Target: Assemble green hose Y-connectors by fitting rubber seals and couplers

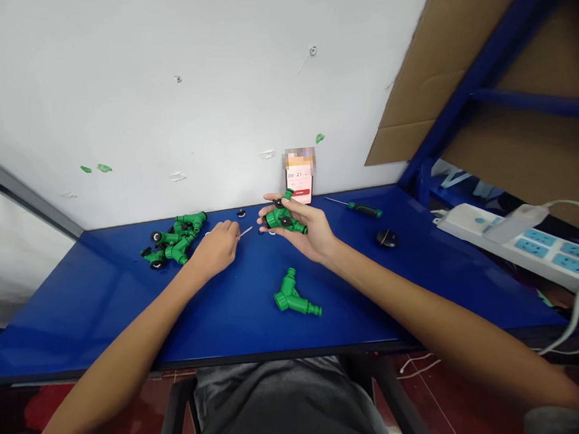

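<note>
My right hand (310, 225) is palm up, its fingers curled round a green Y-shaped hose splitter (279, 218) with black valve knobs. To its left, my left hand (219, 246) is closed with its back showing. A thin pale metal rod (245, 232) sticks out of it toward the splitter; its other end is hidden in the fist. Between and behind the hands lies a small black ring-like part (241, 213). Nearer the front edge rests another green Y splitter (293, 297), with no black knobs visible on it.
Several green splitters with black fittings form a pile (175, 239) at the left on the blue table (217, 323). A phone (298, 179) showing a timer leans on the wall. At right are a screwdriver (364, 209), a round black object (386, 238) and a white power strip (512, 239).
</note>
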Demonstrator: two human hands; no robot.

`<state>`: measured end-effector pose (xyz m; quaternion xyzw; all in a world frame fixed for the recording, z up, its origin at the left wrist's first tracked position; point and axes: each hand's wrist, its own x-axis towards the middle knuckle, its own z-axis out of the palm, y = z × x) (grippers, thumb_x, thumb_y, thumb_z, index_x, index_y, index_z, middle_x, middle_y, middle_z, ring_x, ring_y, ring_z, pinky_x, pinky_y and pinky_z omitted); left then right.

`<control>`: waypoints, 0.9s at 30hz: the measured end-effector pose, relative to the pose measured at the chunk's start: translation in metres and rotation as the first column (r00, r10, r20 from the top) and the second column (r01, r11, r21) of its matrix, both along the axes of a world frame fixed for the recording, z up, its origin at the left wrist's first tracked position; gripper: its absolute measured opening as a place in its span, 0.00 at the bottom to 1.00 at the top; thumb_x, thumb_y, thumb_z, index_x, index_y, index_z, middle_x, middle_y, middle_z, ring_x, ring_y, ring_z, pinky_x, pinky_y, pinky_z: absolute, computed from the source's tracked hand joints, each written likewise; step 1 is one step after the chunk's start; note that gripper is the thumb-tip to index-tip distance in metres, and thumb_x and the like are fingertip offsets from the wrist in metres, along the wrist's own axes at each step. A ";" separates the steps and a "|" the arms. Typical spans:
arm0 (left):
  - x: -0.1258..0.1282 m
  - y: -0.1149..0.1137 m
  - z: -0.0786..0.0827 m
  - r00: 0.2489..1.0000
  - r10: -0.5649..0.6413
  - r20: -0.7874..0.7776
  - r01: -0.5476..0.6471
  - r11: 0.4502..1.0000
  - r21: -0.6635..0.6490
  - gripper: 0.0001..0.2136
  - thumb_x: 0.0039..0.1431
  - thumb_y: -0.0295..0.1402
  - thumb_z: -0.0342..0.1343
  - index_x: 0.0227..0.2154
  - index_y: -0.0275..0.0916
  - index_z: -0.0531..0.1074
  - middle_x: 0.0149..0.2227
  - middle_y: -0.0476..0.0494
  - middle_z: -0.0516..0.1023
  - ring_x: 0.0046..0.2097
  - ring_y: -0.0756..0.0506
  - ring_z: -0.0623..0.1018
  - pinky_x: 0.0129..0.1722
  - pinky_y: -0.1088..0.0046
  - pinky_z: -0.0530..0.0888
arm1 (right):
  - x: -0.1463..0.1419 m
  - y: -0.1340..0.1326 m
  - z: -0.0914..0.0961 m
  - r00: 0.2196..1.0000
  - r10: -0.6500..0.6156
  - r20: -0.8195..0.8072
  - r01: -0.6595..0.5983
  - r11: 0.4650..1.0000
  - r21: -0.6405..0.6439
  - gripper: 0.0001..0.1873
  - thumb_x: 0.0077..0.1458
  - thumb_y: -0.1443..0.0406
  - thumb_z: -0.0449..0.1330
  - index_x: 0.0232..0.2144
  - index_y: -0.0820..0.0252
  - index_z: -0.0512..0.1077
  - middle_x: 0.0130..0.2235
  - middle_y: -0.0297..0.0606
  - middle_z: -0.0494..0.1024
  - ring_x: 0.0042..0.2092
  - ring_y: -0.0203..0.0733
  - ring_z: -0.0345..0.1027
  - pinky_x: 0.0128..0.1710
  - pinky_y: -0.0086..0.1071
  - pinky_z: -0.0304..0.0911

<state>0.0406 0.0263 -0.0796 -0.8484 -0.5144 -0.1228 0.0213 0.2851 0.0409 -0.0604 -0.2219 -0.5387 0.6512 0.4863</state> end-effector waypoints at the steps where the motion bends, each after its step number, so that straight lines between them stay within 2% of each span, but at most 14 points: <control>1: -0.003 0.000 0.005 0.998 0.007 0.060 -0.008 1.000 0.023 0.09 0.74 0.28 0.44 0.41 0.39 0.69 0.42 0.33 0.77 0.44 0.35 0.77 0.48 0.54 0.75 | 0.000 -0.001 0.001 1.000 0.002 -0.010 -0.002 1.000 -0.014 0.21 0.65 0.51 0.61 0.54 0.54 0.75 0.49 0.46 0.86 0.51 0.57 0.81 0.57 0.61 0.75; 3: -0.007 -0.001 0.016 0.972 0.013 0.235 -0.020 0.999 0.027 0.09 0.77 0.31 0.42 0.43 0.40 0.68 0.39 0.37 0.76 0.39 0.38 0.77 0.44 0.58 0.75 | 0.000 0.000 0.001 1.000 -0.003 -0.027 0.002 0.999 -0.033 0.20 0.64 0.52 0.62 0.53 0.54 0.75 0.48 0.45 0.86 0.50 0.56 0.80 0.55 0.58 0.76; 5: -0.008 -0.005 0.028 0.907 0.000 0.421 0.009 1.000 -0.018 0.10 0.79 0.36 0.42 0.47 0.41 0.66 0.34 0.45 0.75 0.33 0.43 0.75 0.38 0.65 0.74 | 0.001 0.002 0.000 0.999 -0.021 -0.044 0.019 0.999 -0.040 0.20 0.64 0.51 0.62 0.52 0.54 0.76 0.46 0.45 0.86 0.48 0.55 0.80 0.51 0.55 0.77; 8: -0.001 -0.016 0.038 0.825 -0.080 0.560 0.106 0.994 -0.014 0.13 0.79 0.43 0.46 0.50 0.41 0.70 0.30 0.52 0.73 0.27 0.49 0.70 0.31 0.73 0.68 | 0.002 0.008 -0.004 0.996 -0.081 -0.046 0.079 0.996 -0.036 0.21 0.65 0.47 0.61 0.49 0.54 0.77 0.43 0.43 0.85 0.44 0.51 0.80 0.45 0.47 0.77; 10: 0.008 -0.025 0.039 0.805 -0.139 0.577 0.152 0.988 0.025 0.14 0.77 0.45 0.53 0.47 0.39 0.76 0.27 0.52 0.74 0.26 0.50 0.70 0.29 0.74 0.66 | 0.002 0.012 -0.007 0.990 -0.137 -0.021 0.137 0.990 -0.020 0.22 0.64 0.45 0.63 0.47 0.54 0.77 0.41 0.41 0.84 0.42 0.49 0.79 0.41 0.42 0.77; 14: 0.023 -0.036 0.031 0.796 -0.205 0.569 0.174 0.979 0.110 0.13 0.75 0.41 0.58 0.43 0.38 0.84 0.33 0.48 0.84 0.29 0.51 0.76 0.33 0.74 0.70 | 0.000 0.015 -0.012 0.981 -0.191 0.026 0.190 0.981 0.043 0.24 0.62 0.42 0.66 0.46 0.52 0.78 0.39 0.40 0.83 0.41 0.47 0.78 0.37 0.39 0.75; 21: 0.025 -0.036 0.028 0.822 -0.239 0.516 0.170 0.969 0.179 0.11 0.74 0.36 0.59 0.43 0.39 0.85 0.36 0.47 0.88 0.29 0.50 0.79 0.34 0.75 0.73 | -0.002 0.012 -0.014 0.984 -0.168 0.065 0.160 0.981 0.111 0.25 0.64 0.41 0.63 0.48 0.52 0.78 0.40 0.41 0.84 0.40 0.47 0.78 0.37 0.40 0.74; 25: 0.025 -0.038 0.029 0.858 -0.284 0.428 0.191 0.950 0.248 0.12 0.75 0.36 0.56 0.44 0.39 0.84 0.41 0.43 0.89 0.35 0.48 0.83 0.37 0.73 0.74 | -0.002 0.014 -0.018 0.973 -0.204 0.107 0.182 0.966 0.186 0.25 0.66 0.41 0.62 0.49 0.52 0.78 0.40 0.40 0.84 0.41 0.46 0.78 0.39 0.39 0.73; 27: 0.027 -0.041 0.029 0.868 -0.245 0.433 0.165 0.963 0.214 0.12 0.74 0.36 0.56 0.44 0.38 0.83 0.37 0.43 0.87 0.34 0.47 0.81 0.36 0.73 0.73 | -0.002 0.013 -0.019 0.962 -0.238 0.137 0.202 0.951 0.235 0.25 0.67 0.41 0.60 0.50 0.51 0.78 0.40 0.39 0.84 0.42 0.47 0.78 0.43 0.40 0.72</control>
